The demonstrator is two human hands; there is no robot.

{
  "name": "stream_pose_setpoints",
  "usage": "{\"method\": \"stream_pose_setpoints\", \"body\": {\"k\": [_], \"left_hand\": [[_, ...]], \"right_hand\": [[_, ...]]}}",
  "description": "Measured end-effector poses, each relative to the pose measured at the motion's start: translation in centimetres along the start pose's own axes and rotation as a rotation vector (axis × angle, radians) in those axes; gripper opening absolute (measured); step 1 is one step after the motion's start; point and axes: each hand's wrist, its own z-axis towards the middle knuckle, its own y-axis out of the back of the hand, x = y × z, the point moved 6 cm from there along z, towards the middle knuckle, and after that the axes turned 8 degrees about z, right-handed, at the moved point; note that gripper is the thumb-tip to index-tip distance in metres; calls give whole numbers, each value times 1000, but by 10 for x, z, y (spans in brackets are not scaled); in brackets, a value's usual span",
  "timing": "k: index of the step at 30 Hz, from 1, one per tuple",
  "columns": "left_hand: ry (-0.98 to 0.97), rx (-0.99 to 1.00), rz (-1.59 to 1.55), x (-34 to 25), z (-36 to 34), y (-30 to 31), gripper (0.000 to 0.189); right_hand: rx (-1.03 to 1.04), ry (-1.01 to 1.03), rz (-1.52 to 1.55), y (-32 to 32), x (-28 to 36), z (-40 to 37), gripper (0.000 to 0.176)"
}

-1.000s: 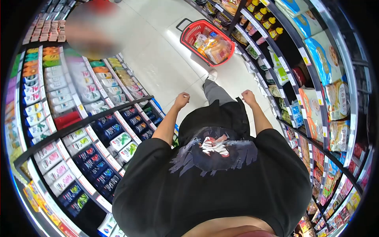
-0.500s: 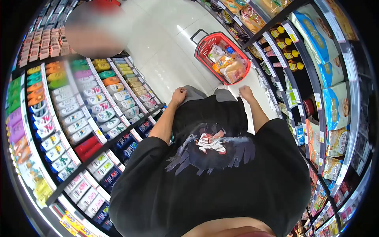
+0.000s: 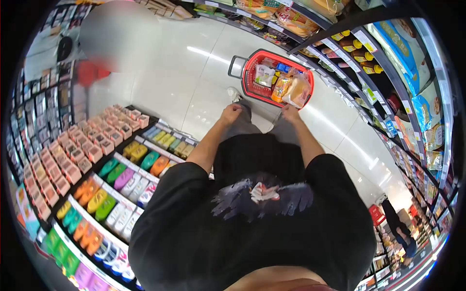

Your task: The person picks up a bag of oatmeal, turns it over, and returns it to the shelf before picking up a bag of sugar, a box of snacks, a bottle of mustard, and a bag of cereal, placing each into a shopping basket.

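Ahead of me a red shopping basket (image 3: 248, 85) stands on the floor with a dark handle at its left end. Inside lie an orange packet (image 3: 281, 89), a bag of bread (image 3: 297, 92), a white packet (image 3: 264, 75) and something blue. My left hand (image 3: 232, 113) hangs at my left thigh with curled fingers, and nothing shows in it. Close to the basket's near rim is my right hand (image 3: 291, 112), its fingers curled. Whether it touches the rim or holds anything is too small to tell.
Shelves of bottles (image 3: 116, 179) and small pink boxes (image 3: 63, 160) fill the left. Shelves of bagged food (image 3: 427, 116) run along the right. A blurred person (image 3: 116, 39) is at the upper left, another person (image 3: 399, 230) at the lower right.
My body and view have turned relative to the shelves. My right hand is now nearer the basket's rim. The pink boxes appear larger and closer, and a person has come into view at lower right.
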Motion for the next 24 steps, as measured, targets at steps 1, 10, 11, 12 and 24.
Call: {"method": "stream_pose_setpoints", "body": {"k": [1,10,11,12,24], "left_hand": [[-7,40,54,-4,11,11,31],[-90,217,307,15,157,-8,30],[-115,224,205,30,183,-28,32],[-144,224,104,41,210,-47,33],[-38,133,-116,59,327,-133,38]], "right_hand": [[12,12,-36,-9,-1,-1,20],[43,15,-69,-64,23,74,23],[29,71,-49,-70,17,94,22],[14,133,-30,-73,20,116,21],[-713,98,106,-136,-142,345,30]]}}
